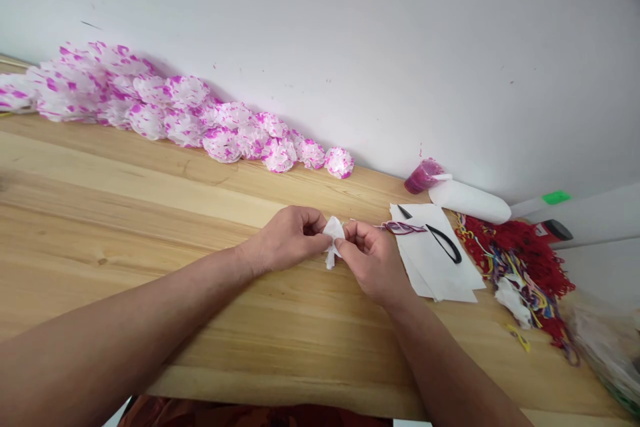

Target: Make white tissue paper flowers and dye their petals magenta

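Note:
Between my two hands is a small piece of white tissue paper (334,227), bunched at its middle, with a flared part above and a narrow end below. My left hand (290,237) pinches its left side between thumb and forefinger. From the right, my right hand (373,257) pinches the same paper near the gathered middle. Just past the right hand lies a purple and white thread bundle (406,227) on white paper sheets (445,280). Black-handled scissors (445,245) rest on those sheets, partly under the thread.
White and magenta paper pom-poms (185,110) line the wall at the back left. A cup of magenta liquid (423,175) stands beside a white roll (470,200). At the right are a red yarn heap (525,253), tangled coloured threads (530,287) and a clear plastic bag (607,347).

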The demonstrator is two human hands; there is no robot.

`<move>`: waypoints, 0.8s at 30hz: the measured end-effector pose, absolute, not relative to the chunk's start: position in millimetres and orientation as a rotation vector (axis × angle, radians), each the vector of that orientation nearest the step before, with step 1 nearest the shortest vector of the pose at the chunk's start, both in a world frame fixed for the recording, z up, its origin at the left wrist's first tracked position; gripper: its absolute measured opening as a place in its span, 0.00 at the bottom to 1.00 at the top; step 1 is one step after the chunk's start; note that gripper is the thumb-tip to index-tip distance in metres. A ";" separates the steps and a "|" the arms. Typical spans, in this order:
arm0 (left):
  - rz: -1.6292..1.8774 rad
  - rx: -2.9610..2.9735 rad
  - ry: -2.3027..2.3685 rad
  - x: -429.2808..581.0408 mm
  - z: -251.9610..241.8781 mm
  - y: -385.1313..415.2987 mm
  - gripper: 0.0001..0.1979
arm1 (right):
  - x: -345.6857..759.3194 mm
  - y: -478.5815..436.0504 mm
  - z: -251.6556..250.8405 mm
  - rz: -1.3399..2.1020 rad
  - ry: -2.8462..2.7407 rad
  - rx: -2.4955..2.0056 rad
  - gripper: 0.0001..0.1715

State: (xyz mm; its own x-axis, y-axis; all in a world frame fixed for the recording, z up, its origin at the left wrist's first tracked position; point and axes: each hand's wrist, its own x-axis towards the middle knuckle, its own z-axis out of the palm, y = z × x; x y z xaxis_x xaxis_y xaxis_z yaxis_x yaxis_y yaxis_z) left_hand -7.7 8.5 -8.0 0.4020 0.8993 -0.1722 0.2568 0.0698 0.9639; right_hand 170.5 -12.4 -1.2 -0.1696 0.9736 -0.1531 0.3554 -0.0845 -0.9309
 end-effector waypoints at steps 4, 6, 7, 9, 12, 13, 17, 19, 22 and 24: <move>0.678 1.465 1.093 -7.8 -10.3 8.9 0.11 | 171.3 -12.6 -2.6 1.271 -1.560 -1.459 0.06; 0.684 1.466 1.087 -8.1 -11.3 8.5 0.11 | 171.8 -12.6 -3.3 1.263 -1.565 -1.457 0.07; 0.686 1.468 1.087 -8.3 -11.6 8.3 0.10 | 172.0 -12.4 -3.5 1.258 -1.568 -1.458 0.06; 0.687 1.470 1.093 -8.5 -11.8 7.8 0.10 | 172.1 -12.0 -3.8 1.256 -1.569 -1.463 0.06; 0.684 1.473 1.096 -8.5 -11.6 7.3 0.11 | 172.1 -11.3 -3.5 1.257 -1.564 -1.466 0.06; 0.684 1.476 1.097 -8.5 -11.5 7.2 0.11 | 172.1 -11.2 -3.4 1.254 -1.563 -1.469 0.06; 0.683 1.501 1.113 -8.0 -11.8 7.7 0.12 | 172.1 -11.7 -2.8 1.252 -1.562 -1.477 0.07; 0.678 1.505 1.120 -7.8 -11.9 8.1 0.12 | 172.0 -11.7 -2.6 1.244 -1.579 -1.479 0.07; 0.674 1.506 1.116 -7.9 -11.9 8.4 0.12 | 171.7 -11.3 -2.1 1.214 -1.614 -1.485 0.07; 0.676 1.508 1.109 -8.0 -12.2 8.2 0.11 | 171.5 -11.0 -1.8 1.205 -1.620 -1.489 0.07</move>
State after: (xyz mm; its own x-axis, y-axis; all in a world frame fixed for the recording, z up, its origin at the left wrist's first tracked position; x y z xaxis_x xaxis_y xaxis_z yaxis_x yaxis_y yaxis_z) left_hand -8.0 8.2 -12.2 0.4009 0.9043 -0.1468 0.2834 0.0300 0.9585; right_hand 171.5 -11.0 -1.8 -0.1698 0.9765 -0.1330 0.4080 -0.0532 -0.9114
